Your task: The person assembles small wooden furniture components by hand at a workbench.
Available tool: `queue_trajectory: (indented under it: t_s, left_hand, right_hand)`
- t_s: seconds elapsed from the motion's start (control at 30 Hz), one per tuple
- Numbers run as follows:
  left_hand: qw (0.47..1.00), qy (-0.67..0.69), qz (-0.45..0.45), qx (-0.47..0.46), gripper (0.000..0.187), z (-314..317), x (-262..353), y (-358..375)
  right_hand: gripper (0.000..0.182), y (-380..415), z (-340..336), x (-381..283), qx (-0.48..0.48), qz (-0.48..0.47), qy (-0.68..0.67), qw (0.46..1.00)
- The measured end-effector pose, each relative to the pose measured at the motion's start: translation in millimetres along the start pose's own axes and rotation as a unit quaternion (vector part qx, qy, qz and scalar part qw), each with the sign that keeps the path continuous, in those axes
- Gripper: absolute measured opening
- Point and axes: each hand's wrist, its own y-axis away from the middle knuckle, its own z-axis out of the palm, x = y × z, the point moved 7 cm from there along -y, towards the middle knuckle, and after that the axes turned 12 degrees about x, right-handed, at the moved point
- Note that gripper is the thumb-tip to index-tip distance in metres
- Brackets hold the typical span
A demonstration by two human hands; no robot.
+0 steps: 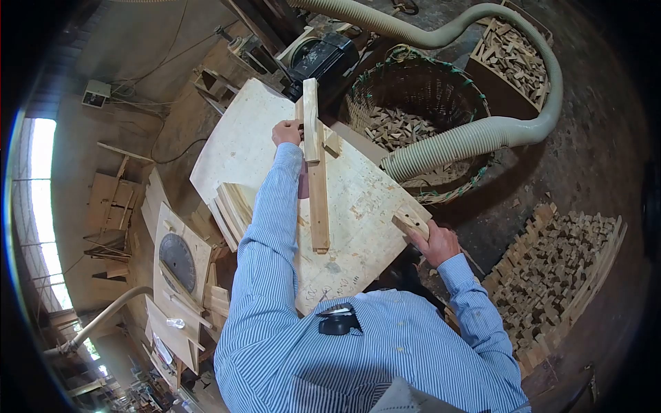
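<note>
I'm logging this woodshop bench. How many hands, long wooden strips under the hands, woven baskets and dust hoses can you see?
Hands: 2, left hand on the long wooden strips, right hand holding a small wood block
Long wooden strips: 2, overlapping on the plywood table
Woven baskets: 1
Dust hoses: 2
Total: 7

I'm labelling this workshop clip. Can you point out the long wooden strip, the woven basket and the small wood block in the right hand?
long wooden strip (318, 199): head view, middle of its length.
woven basket (413, 86): head view, inner far wall.
small wood block (411, 220): head view, top face.
</note>
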Motion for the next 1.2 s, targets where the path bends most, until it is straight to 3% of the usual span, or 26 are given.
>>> queue_trajectory:
  t_s: [0.57,1.0,1.2]
  left_hand:
    - [0.999,-0.017,0.022,0.022,0.017,-6,22,-10]
    - [0.997,-0.045,0.048,0.037,0.015,5,21,-83]
    - [0.984,-0.106,0.125,0.073,0.02,0,31,-117]
  right_hand:
    - [0.061,-17,16,-2,0.032,-0.037,-0.016,0.999]
    - [0.063,-61,27,-44,0.046,-0.028,-0.005,0.999]
    - [0.066,-78,31,-75,0.034,-0.011,-0.02,0.999]
